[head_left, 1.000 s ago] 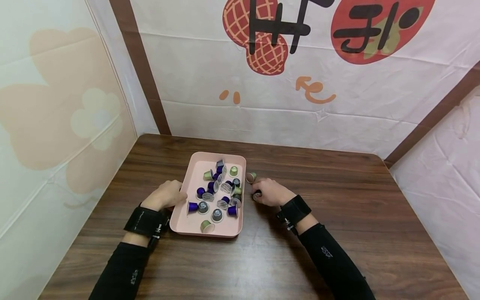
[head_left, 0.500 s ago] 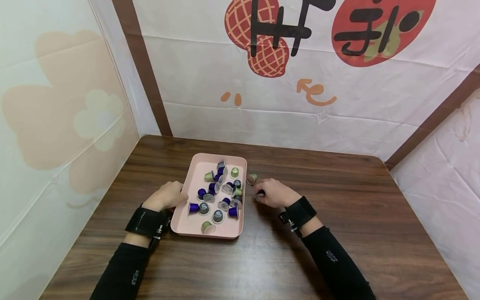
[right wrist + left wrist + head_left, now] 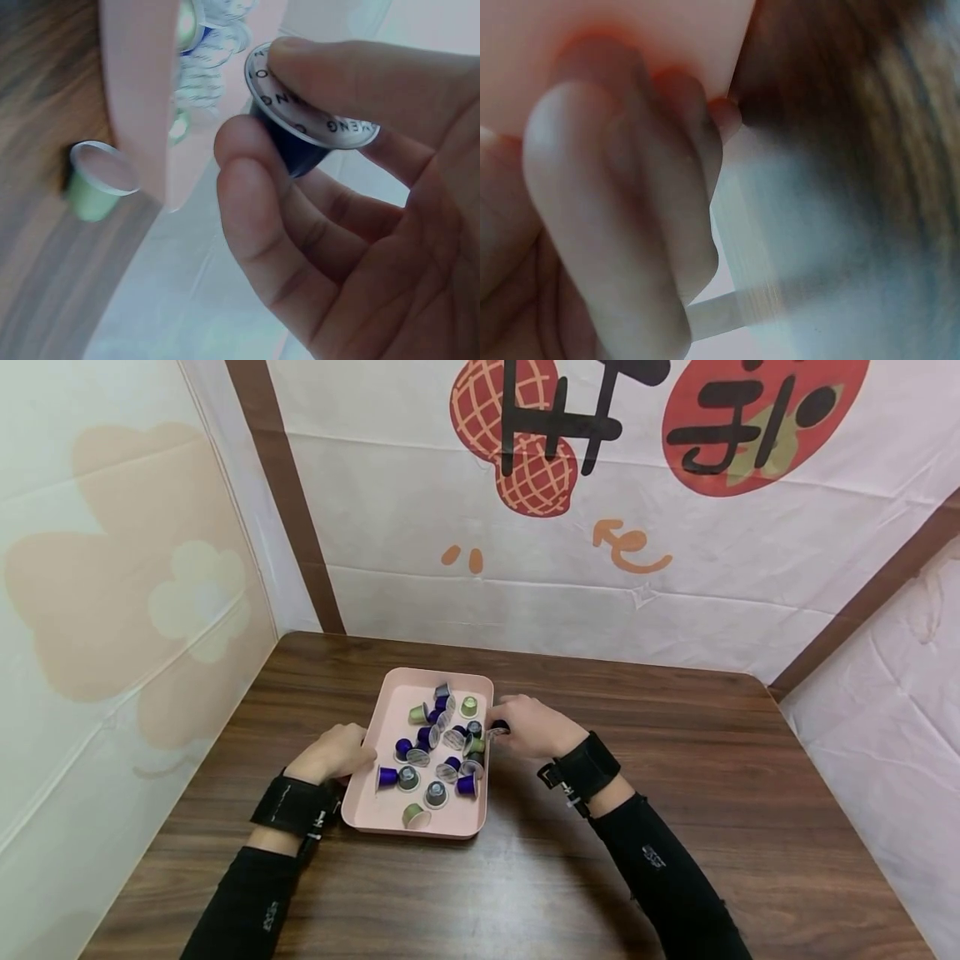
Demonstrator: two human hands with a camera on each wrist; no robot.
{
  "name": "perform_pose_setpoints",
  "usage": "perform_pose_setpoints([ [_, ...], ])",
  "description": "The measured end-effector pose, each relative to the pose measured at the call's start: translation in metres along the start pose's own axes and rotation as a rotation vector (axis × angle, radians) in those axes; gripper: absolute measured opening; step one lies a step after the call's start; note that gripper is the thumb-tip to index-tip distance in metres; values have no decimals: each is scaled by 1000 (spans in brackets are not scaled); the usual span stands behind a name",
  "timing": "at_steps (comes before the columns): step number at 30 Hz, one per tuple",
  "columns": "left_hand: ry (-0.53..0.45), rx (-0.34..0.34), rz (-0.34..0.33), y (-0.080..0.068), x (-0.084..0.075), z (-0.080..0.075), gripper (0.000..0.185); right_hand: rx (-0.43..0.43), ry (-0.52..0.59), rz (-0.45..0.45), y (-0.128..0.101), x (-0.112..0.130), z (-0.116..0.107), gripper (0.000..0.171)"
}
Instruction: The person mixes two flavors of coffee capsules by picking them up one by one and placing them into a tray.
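A pink tray (image 3: 367, 806) holds several coffee capsules in purple, green and grey-blue. My left hand (image 3: 333, 750) grips the tray's left edge, thumb over the rim. In the left wrist view its bent fingers (image 3: 671, 195) meet the tray's pink underside. My right hand (image 3: 538, 727) is at the tray's right rim. Between thumb and fingers it pinches a dark coffee capsule (image 3: 300, 146) with a silver, lettered lid turned up. On the wood beside the tray lies a light green capsule (image 3: 96, 187), hidden behind the right hand in the head view.
The brown wooden table (image 3: 675, 827) reaches to a white printed cloth (image 3: 570, 610) at the back, with more cloth on both sides. A green capsule (image 3: 415, 816) lies near the tray's front edge, and a grey-blue one (image 3: 436, 793) stands close by.
My right hand has shifted left and away from me to the tray's rim, carrying the dark capsule. It now covers the loose green capsule in the head view. The left hand stays put.
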State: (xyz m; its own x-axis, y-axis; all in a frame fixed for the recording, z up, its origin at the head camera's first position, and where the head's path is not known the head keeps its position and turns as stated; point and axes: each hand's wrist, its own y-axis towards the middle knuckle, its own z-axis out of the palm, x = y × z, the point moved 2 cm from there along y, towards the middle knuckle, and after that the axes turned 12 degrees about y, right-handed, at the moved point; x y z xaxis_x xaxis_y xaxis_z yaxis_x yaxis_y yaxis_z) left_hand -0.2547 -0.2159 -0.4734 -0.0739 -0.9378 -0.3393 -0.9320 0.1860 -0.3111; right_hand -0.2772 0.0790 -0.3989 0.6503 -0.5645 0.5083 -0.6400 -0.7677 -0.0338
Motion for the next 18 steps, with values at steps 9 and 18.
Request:
perform_pose_setpoints([
  [9,19,8,-3,1,0,2,25,37,-53,6,24,22,-2,21],
  [18,11,7,-12,0,2,1,26,81,-79,-59,51,33,11,22],
])
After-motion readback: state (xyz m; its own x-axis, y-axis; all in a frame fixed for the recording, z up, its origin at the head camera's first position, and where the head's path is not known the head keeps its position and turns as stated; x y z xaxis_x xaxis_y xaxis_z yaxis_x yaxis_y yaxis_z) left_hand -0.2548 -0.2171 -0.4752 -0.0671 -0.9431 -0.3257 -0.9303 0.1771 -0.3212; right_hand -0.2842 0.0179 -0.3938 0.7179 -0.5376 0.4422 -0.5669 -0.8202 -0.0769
